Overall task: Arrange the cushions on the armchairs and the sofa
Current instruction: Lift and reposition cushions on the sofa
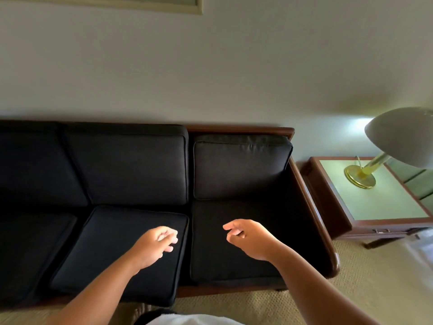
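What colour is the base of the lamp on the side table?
Shiny gold lamp base, clearest in the head view.
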A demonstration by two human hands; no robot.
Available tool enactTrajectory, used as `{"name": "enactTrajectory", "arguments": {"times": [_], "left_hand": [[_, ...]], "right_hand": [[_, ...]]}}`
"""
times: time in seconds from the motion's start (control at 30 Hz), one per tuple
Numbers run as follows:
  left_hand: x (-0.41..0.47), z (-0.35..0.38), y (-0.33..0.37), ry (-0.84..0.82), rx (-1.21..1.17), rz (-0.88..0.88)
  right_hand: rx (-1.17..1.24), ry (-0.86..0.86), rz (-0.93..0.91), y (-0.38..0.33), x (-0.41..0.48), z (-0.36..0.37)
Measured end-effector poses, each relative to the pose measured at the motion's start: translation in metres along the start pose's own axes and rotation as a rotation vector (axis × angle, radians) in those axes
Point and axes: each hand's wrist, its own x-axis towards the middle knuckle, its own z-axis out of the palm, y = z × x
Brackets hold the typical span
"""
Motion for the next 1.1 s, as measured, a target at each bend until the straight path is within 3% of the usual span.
{"name": "enactTrajectory", "arguments": {"times": [0.23,0.4,0.53,0.67,0.87,1.1], "left_hand": [[-0.001,-0.089,-0.088,0.041,-0.063,-0.131],[-0.005,-0.184,-0.180,0.116,-0.108,-0.299],[-0.010,-0.248,-0.263,0.214,-0.194,-0.523],[-0.003,-0.280,-0.326,0.204,-0.158,-0.720],[0.075,-0.285,-0.419,0.090,0.042,-0.720],[0.179,-0.279,-0.479,0.075,0.043,-0.688]], "right_hand": [[-0.048,-0.091,0.014,-0.079,0.097,0.063],[-0.052,-0.224,0.036,-0.155,0.180,0.168],[-0.083,-0.398,0.106,-0.199,0.225,0.247],[-0.111,-0.514,0.218,-0.206,0.249,0.308],[-0.233,-0.531,0.262,-0.178,0.311,0.394],[-0.555,-0.486,0.009,-0.184,0.411,0.477]]}}
